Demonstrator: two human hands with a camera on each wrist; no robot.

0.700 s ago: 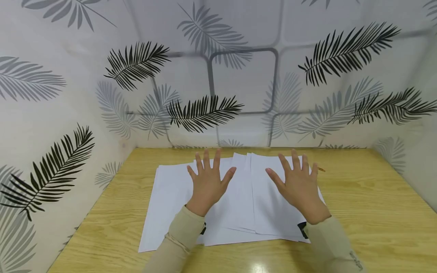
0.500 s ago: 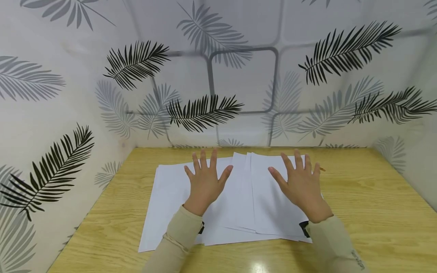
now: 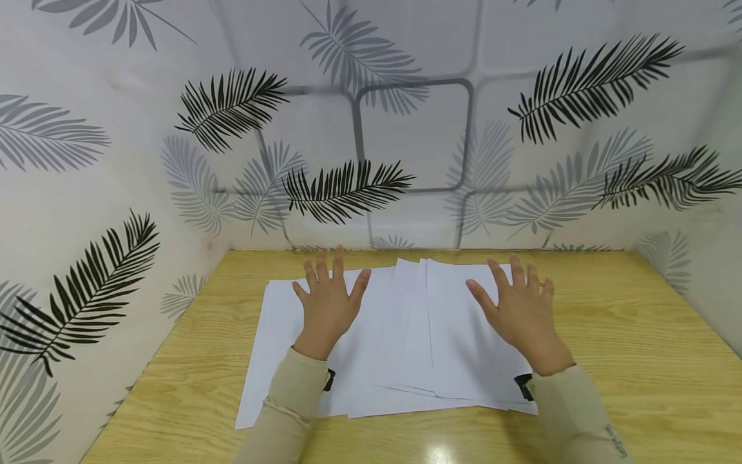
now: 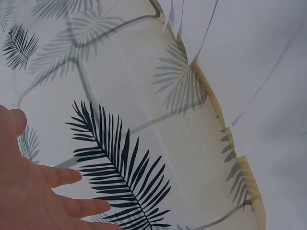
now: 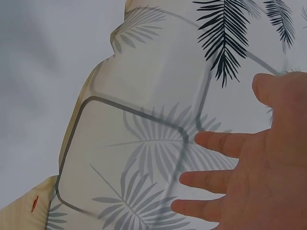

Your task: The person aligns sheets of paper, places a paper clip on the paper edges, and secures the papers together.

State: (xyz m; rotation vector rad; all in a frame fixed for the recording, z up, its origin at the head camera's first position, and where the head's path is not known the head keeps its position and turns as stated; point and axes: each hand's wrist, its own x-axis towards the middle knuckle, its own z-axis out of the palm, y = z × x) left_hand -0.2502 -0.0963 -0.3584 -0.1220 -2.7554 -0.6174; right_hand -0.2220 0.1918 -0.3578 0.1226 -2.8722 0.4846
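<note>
Several white paper sheets [image 3: 394, 367] lie overlapping on the wooden table. My left hand [image 3: 327, 306] is over the left part of the sheets, fingers spread and straight, holding nothing. Over the right part is my right hand [image 3: 524, 316], its fingers likewise spread and nothing in its grasp. In the left wrist view the left hand [image 4: 33, 196] shows at the lower left, with paper [image 4: 268, 62] along the right side. The right wrist view has the right hand [image 5: 268, 167] at right and paper [image 5: 43, 86] at left.
A wood-grain table [image 3: 626, 335] carries the sheets. A thin orange-red pen-like thing [image 5: 34, 203] lies on it past the papers, mostly hidden by the right hand in the head view. Leaf-patterned walls [image 3: 411, 142] stand behind and at both sides.
My hands have moved apart, the left one to the left and the right one to the right. The fingers stay spread, and the paper sheets lie as before.
</note>
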